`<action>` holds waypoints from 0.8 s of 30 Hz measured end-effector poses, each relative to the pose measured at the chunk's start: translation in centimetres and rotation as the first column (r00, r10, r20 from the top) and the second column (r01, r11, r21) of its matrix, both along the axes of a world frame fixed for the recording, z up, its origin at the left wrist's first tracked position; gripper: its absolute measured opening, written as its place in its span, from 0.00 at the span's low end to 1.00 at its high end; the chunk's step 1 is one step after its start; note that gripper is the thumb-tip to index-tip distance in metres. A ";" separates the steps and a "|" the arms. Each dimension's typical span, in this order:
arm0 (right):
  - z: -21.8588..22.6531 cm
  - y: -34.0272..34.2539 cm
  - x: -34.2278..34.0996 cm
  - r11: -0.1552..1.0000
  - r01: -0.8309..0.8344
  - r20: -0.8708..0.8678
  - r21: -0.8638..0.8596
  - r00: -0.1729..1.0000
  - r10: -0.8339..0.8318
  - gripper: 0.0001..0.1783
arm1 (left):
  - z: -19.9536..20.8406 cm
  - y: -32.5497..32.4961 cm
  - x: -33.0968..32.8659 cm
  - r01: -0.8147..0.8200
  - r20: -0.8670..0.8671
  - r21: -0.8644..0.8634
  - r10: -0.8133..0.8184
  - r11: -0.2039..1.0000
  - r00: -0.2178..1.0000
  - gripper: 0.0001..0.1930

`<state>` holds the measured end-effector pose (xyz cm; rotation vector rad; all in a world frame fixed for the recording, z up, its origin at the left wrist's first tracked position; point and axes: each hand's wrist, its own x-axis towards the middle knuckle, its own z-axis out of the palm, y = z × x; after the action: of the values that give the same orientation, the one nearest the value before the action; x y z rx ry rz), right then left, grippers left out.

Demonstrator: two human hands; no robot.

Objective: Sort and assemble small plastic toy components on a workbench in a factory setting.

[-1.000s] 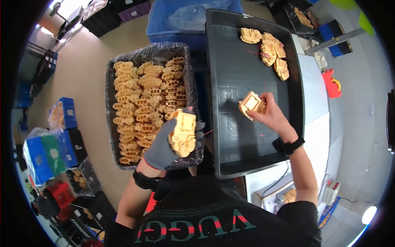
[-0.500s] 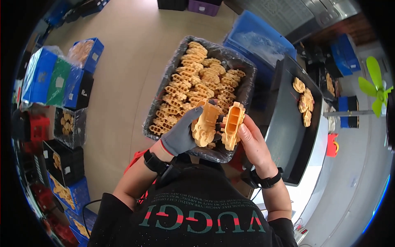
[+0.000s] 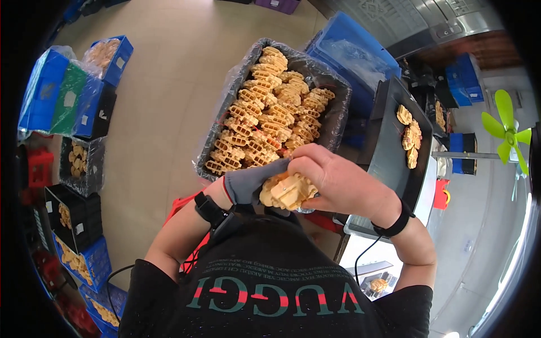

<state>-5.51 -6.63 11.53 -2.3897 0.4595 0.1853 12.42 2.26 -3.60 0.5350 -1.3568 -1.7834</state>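
Note:
My left hand [image 3: 251, 181], in a grey glove, and my bare right hand [image 3: 327, 176] meet close to my chest. Both are closed around the same small stack of yellow waffle-shaped pieces [image 3: 286, 191], the right hand cupped over its top. Just beyond the hands stands a plastic-lined grey crate [image 3: 222, 107] heaped with several of the same waffle pieces [image 3: 265, 118]. To the right lies a black tray [image 3: 389, 146] with a few waffle pieces [image 3: 410, 135] at its far end.
Blue bins [image 3: 360, 56] stand behind the crate. Blue, green and black crates [image 3: 73, 101] with more pieces line the floor at left. A red stool [image 3: 180, 205] sits under the crate. A green fan [image 3: 504, 127] is at far right.
My right hand came back from the black tray and closed over the stack held by my left hand. The view swung left, so crate and tray shifted right.

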 end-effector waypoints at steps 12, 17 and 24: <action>-1.1 -0.2 -5.6 0.910 0.336 0.011 0.241 0.937 -0.349 0.34 | 0.7 -1.9 -4.1 0.316 -0.464 0.751 0.121 0.580 0.878 0.26; -2.7 -2.6 -10.0 0.745 0.572 -0.292 0.343 0.819 -0.494 0.25 | 0.8 -3.9 -6.4 0.052 -0.232 0.746 0.186 0.664 0.955 0.34; -5.4 -5.0 -9.6 0.222 0.849 -0.658 0.480 0.516 -0.549 0.24 | -0.9 -3.9 -11.2 0.062 -0.197 0.729 0.122 0.682 0.973 0.45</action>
<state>-15.16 -11.62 6.16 -1.0472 1.3341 0.3052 1.19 -1.62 -4.46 0.7285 -0.4053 -2.2579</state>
